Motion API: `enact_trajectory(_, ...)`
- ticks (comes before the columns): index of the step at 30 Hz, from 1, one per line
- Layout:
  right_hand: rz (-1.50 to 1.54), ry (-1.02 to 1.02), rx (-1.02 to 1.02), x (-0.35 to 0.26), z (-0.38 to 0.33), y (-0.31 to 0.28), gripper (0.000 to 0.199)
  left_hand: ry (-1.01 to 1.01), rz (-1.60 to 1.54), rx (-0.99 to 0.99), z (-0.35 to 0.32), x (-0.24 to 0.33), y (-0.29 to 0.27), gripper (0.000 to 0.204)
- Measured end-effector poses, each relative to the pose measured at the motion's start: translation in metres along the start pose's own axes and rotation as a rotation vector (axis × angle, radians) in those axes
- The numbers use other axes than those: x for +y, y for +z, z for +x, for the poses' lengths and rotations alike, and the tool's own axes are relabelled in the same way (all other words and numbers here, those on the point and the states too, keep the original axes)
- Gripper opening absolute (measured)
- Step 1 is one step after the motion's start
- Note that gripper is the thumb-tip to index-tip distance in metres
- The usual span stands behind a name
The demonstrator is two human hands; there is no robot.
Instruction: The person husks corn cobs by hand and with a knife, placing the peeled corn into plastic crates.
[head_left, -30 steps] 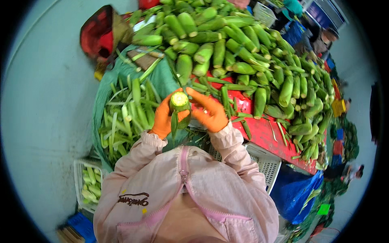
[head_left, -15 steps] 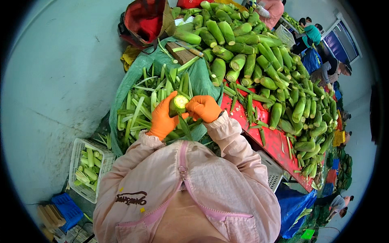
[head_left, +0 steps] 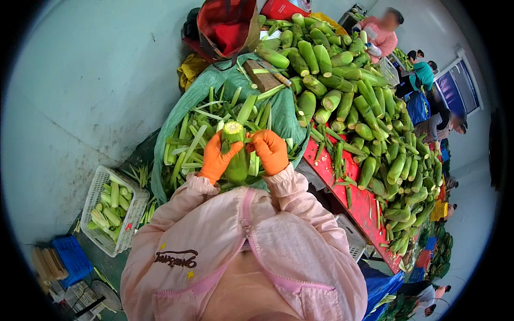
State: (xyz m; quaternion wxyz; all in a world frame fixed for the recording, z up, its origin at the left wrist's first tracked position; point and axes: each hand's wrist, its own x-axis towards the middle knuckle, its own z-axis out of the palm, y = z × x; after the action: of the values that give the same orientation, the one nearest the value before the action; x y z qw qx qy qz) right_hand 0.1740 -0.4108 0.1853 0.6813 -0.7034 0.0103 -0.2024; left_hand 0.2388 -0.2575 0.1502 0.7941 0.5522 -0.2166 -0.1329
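Note:
A thick green stalk vegetable [head_left: 234, 150] stands upright between my hands, its pale cut end facing up. My left hand [head_left: 217, 158], in an orange glove, wraps its side. My right hand [head_left: 270, 150], also in an orange glove, is closed against the stalk's upper right, fingers curled near the cut end. Whether it holds a tool I cannot tell. Below both hands lies a heap of peeled green husks [head_left: 198, 134] on a green sheet [head_left: 289, 115]. My pink jacket sleeves fill the lower middle.
A long pile of whole green stalks [head_left: 364, 101] covers a red table [head_left: 353, 192] to the right. A white crate of peeled pale stalks [head_left: 110, 208] sits lower left, a blue crate [head_left: 72, 257] beside it. A wooden block [head_left: 262, 77] and red bag [head_left: 227, 27] lie beyond. Other people work at the far right.
The view has shifted, so the stalk pile now sits further right and the husk heap is more central. Both hands stay on the upright stalk; the right hand has turned slightly around it.

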Motion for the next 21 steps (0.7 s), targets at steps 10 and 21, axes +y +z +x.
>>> enact_trajectory(10, -0.319, -0.351, -0.128, -0.005, 0.011, 0.04, 0.016, -0.051, 0.068, 0.095, -0.009, -0.008, -0.027, 0.043)
enact_trajectory(21, -0.694, -0.404, -0.236, -0.003, 0.042, 0.072, 0.033, 0.04, 0.316, 0.317, -0.032, 0.013, -0.042, 0.068)
